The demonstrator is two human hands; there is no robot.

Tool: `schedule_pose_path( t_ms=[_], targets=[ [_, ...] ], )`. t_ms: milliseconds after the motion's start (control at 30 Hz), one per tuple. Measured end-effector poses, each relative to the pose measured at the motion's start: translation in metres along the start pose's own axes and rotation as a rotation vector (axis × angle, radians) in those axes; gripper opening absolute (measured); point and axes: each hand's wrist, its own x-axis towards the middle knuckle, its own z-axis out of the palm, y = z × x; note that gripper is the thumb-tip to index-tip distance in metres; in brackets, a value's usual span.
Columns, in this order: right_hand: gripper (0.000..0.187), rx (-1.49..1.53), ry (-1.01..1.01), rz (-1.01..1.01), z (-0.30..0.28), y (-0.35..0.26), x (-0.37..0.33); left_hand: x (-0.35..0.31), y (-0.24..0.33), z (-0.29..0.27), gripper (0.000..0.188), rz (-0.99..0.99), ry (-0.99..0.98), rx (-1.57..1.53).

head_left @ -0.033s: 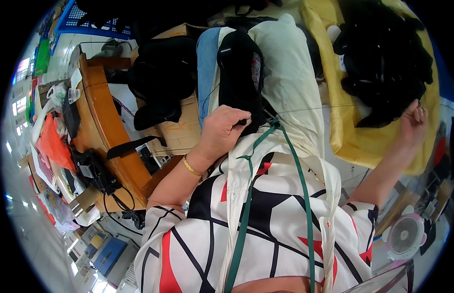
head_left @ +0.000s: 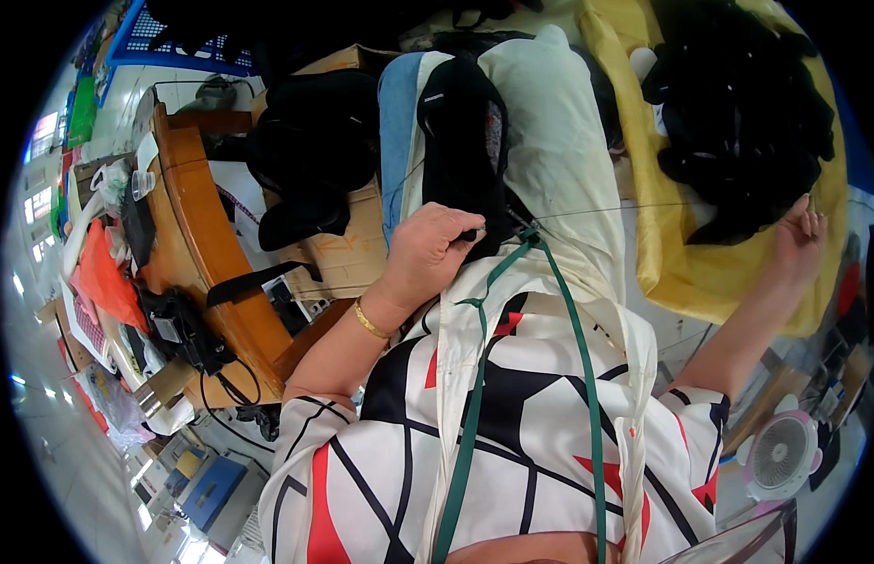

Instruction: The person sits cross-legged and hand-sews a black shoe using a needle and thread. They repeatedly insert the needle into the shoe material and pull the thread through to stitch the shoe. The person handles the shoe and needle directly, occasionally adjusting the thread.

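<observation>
A black slip-on shoe (head_left: 463, 179) with a patterned lining and a small pale mark at its far end lies across my lap, on pale cloth (head_left: 554, 132). My left hand (head_left: 432, 246), a gold bracelet at its wrist, is closed on the shoe's near end; a bit of black shows between thumb and fingers. Out to the right, my right hand (head_left: 802, 235) is raised with its fingertips pinched together. A thin dark thread (head_left: 644, 206) stretches from beside the shoe toward that hand. Whether the fingertips also hold a needle is too small to make out.
Black pieces (head_left: 738, 122) are heaped on a yellow sheet (head_left: 667, 268) at right. More black shoes (head_left: 314, 141) rest by a cardboard box (head_left: 347, 249) at left, beside a wooden table edge (head_left: 206, 235). Green apron ties (head_left: 587, 404) hang over my front. A fan (head_left: 780, 453) stands lower right.
My right hand has shifted very slightly to the right. My left hand and the shoe have stayed in place.
</observation>
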Motion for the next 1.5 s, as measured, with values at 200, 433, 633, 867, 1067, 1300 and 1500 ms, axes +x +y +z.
schedule_pose_path(
  t_ms=[200,433,633,867,1067,1300,1500],
  targets=[
    [0.015,-0.551,-0.169,-0.090,0.032,0.101,-0.061,-0.005,-0.005,0.005,0.030,0.033,-0.001,0.076],
    [0.010,-1.227,-0.904,0.675,0.080,0.217,-0.196,-0.014,-0.011,0.005,0.033,0.164,0.016,0.146],
    [0.016,-1.451,-1.351,0.334,0.080,0.237,-0.212,-0.015,-0.014,0.008,0.031,0.243,0.068,0.178],
    [0.017,-1.492,-1.419,0.311,0.083,0.239,-0.209,-0.014,-0.015,0.007,0.031,0.244,0.081,0.174],
    [0.015,-1.476,-1.423,0.234,0.083,0.243,-0.210,-0.014,-0.018,0.008,0.031,0.250,0.102,0.176],
    [0.015,-1.507,-1.467,0.233,0.086,0.246,-0.209,-0.014,-0.017,0.009,0.028,0.250,0.119,0.181],
    [0.010,-1.391,-1.371,0.355,0.073,0.258,-0.212,-0.017,-0.018,0.010,0.026,0.214,0.127,0.149]
  ],
)
